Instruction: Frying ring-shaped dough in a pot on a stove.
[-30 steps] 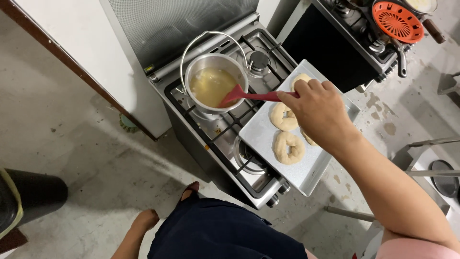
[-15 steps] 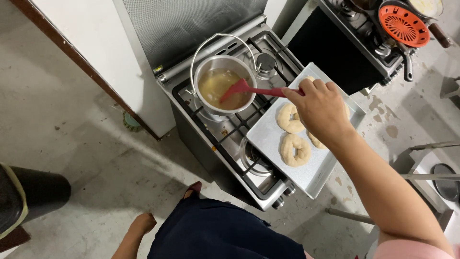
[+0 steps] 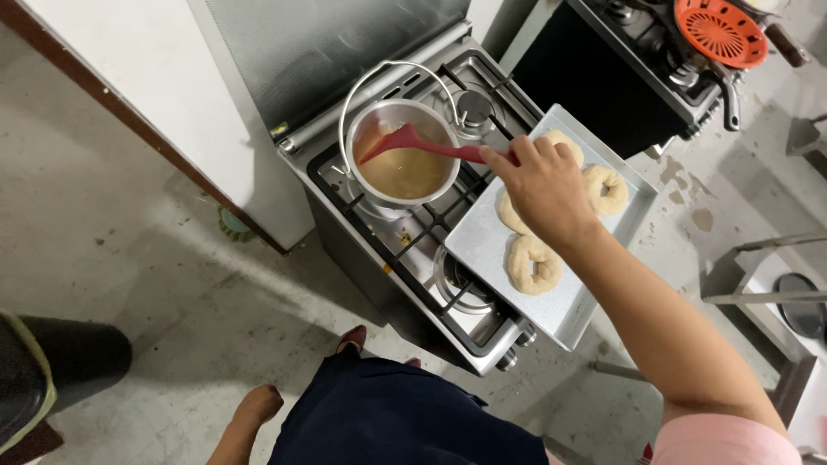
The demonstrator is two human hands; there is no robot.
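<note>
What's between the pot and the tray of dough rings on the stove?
In the head view, only bare black burner grate separates the pot from the tray. The red spoon, held by the right hand, crosses above that gap.

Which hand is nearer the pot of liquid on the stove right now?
Right. The right hand holds the red spatula, whose blade is over the pot, beside the tray of dough rings. The left hand hangs low by the person's leg, far from it.
</note>
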